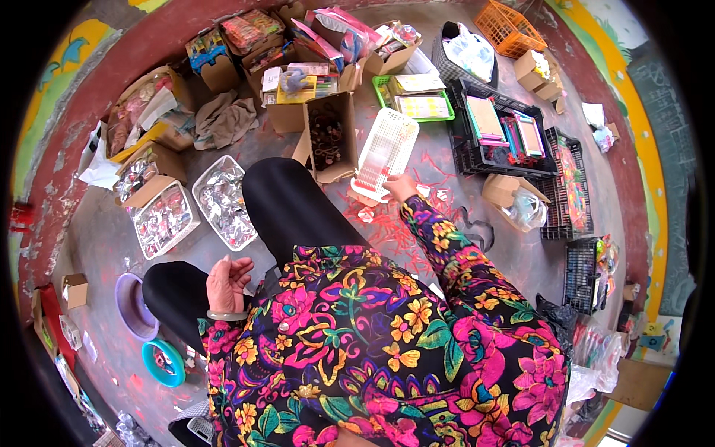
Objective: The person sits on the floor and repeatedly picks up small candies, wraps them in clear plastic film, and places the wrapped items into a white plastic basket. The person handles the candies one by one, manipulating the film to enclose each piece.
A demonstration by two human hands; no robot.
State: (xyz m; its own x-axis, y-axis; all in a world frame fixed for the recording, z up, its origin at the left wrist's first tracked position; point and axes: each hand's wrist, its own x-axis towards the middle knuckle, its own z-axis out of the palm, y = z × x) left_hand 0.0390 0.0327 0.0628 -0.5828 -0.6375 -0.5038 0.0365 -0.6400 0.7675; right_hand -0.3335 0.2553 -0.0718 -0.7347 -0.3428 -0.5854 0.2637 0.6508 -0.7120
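Right grip (402,188) closed on basket (390,132)

Around the grey floor (97,231)
Orange crate (510,31) at upper right; purple basin (128,316) just beside a teal basin (149,365) at lower left.

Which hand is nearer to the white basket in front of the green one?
Right. The right hand is at the white basket's near end; the left hand is well away, by the left leg.
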